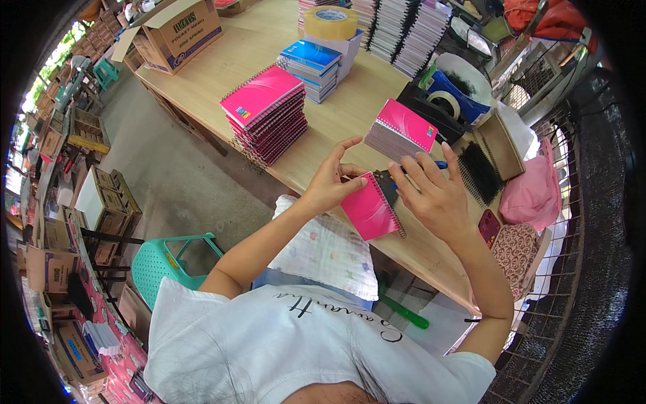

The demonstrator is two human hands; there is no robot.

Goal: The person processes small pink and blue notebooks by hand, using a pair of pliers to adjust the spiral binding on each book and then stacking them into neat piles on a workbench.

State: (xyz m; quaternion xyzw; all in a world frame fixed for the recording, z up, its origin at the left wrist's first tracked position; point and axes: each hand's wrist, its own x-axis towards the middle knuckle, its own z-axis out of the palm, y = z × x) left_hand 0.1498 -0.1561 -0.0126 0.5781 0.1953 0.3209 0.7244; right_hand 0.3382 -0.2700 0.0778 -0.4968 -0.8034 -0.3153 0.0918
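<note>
Head view: pink notebook point(372, 210) is up off the desk point(370, 87) at its near edge, cover up, tilted, coil point(385, 194) along its 3 o'clock side, loose coil end at about 4 o'clock. Looks light: small pad, thin glossy cover, so probably bendy at the corners, firmer as a block, a bit slick. Not fragile, but the coil likely bends if squeezed. Best hold: plain side at 9 o'clock or the top edge, thumb over cover, clear of the coil.

Left hand point(328, 183) sits at 10 o'clock of it, grip pinching the notebook's top corner, thumb on the cover, index raised; fingers underneath partly hidden. Right hand point(434, 196) is at 2 to 3 o'clock, beside the coil side, fingers bent and apart; can't tell if its grip has anything or touches the coil. Blue bar point(441, 165) shows behind its fingers, kind unclear.

Further out: short pink stack point(406, 128) at 1 o'clock, tall pink stack point(264, 111) at 10, blue stack point(311, 66) at 11 with tape point(330, 23) beyond. Black coils point(480, 174) at 2 to 3, pink bag point(533, 192) at 3. White cloth point(326, 252) on the lap, 7 to 8; green stool point(168, 266) past it, 8 to 9.
</note>
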